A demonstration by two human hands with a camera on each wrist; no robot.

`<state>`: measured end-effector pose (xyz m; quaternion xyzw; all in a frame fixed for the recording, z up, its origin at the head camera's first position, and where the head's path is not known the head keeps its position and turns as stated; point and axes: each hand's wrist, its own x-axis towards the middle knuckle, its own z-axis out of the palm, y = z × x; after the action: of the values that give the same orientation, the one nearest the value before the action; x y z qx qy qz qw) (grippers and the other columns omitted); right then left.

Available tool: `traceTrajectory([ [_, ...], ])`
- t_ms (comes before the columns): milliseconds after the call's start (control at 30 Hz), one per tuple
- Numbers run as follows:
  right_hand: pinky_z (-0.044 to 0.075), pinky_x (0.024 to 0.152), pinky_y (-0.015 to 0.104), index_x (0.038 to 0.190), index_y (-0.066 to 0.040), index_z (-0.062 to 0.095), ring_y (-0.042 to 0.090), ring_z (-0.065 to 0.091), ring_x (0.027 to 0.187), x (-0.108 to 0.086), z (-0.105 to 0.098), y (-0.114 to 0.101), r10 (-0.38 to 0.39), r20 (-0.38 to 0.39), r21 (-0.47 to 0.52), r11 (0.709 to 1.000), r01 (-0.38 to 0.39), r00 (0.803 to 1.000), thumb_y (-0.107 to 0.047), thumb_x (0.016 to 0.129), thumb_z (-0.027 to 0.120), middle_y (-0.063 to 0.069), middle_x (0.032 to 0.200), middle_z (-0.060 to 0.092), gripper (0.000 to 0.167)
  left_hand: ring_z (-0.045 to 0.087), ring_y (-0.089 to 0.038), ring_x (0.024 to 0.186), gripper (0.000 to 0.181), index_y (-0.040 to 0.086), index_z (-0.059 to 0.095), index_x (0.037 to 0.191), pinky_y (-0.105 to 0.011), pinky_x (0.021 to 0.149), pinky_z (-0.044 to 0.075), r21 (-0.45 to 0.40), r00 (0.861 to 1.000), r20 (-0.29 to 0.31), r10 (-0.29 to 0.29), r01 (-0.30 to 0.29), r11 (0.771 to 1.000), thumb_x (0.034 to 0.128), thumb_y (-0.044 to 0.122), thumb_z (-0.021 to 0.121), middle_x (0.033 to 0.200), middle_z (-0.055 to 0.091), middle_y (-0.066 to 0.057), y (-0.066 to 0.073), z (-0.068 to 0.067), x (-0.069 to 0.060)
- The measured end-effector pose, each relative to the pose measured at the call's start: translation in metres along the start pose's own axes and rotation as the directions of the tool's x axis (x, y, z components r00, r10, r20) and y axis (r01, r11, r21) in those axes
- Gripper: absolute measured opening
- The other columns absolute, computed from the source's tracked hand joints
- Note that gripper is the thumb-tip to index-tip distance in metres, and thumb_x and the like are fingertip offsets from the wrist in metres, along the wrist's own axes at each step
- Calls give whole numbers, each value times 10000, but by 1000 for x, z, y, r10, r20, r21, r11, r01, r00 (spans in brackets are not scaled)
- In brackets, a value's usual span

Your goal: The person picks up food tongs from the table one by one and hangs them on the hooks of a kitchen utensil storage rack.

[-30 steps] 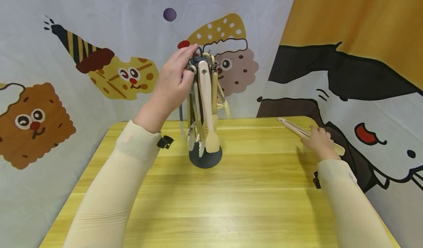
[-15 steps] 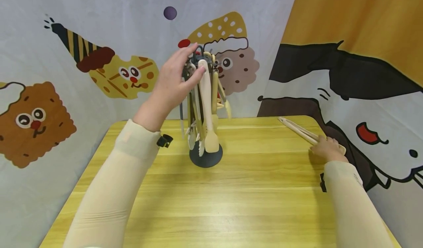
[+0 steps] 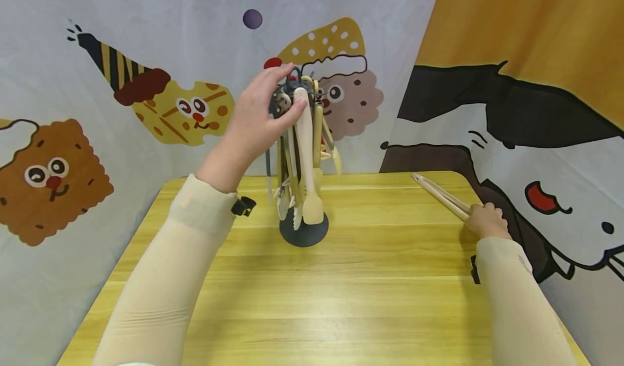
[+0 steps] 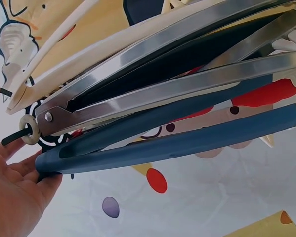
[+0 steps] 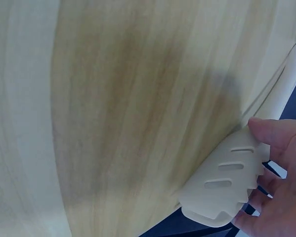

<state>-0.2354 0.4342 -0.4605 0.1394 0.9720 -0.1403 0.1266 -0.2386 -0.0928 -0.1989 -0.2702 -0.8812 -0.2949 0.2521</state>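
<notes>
A dark utensil stand [image 3: 304,237] with several hanging tools stands near the table's back. My left hand [image 3: 248,119] grips its top, thumb over the handle of a pale spatula [image 3: 313,210]. In the left wrist view, the fingers curl behind the end of blue tongs [image 4: 177,142]. Metal tongs [image 4: 187,88] hang beside them. At the right table edge my right hand [image 3: 488,221] pinches the broad end of beige tongs [image 3: 442,197]. The right wrist view shows the thumb on their slotted, toothed head [image 5: 227,180], fingers at its outer side. The tongs' hinged end points away to the left.
The wood-grain table [image 3: 351,306] has its right edge beside the beige tongs. Close behind and at the sides hangs a printed cloth backdrop [image 3: 205,25]. The stand lies left of the beige tongs with table surface between.
My right hand has moved right and nearer, from the middle of the beige tongs to their broad end. The left thumb has shifted right across the pale spatula's handle.
</notes>
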Motion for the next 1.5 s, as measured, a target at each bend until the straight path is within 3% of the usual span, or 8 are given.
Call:
traceTrajectory([
  [233,355,742,584,1323,80,380,497,356,960,-2,-2,-5,-6,-3,0,1000,6,1000,-174,925,432,345,1115,363,475,347,-88,1350,625,231,368,1456,-318,1128,275,16,1000,15,-25,25,1000,907,479,536,1452,419,53,2,-1,0],
  [500,373,673,490,1263,72,457,430,459,851,-1,-2,-9,6,-33,-10,1000,-6,999,-156,907,474,328,1046,478,423,348,-89,1354,633,245,355,1464,-332,1124,285,21,999,17,-49,49,999,907,491,527,1461,409,71,3,0,-1],
  [667,380,650,509,1251,87,454,468,457,855,-7,-2,-12,-22,-86,-18,1000,21,996,-142,901,463,339,1030,459,419,339,-90,1364,636,251,343,1470,-326,1129,277,21,998,16,-58,57,998,910,493,521,1472,398,80,3,1,-1],
  [900,399,675,579,1339,89,392,553,443,937,-8,-3,-21,-39,-169,2,999,39,985,-138,948,406,368,1117,401,452,427,-169,1302,638,258,332,1475,-365,1098,324,27,997,22,-75,75,997,911,493,518,1399,493,-6,3,1,-3],
  [1067,399,702,603,1363,70,387,554,429,972,-6,-3,-27,-25,-197,39,999,33,980,-183,919,466,364,1170,376,517,435,-179,1295,643,251,337,1474,-368,1094,330,33,997,25,-74,73,997,909,500,517,1392,500,-7,3,1,-2],
  [1500,410,605,516,1354,14,432,499,490,934,-7,1,-42,-49,-259,100,992,77,965,-191,907,491,330,1189,420,496,431,-160,1300,647,266,325,1476,-355,1100,325,35,996,32,-79,78,996,908,515,510,1403,492,14,5,0,-2],
])
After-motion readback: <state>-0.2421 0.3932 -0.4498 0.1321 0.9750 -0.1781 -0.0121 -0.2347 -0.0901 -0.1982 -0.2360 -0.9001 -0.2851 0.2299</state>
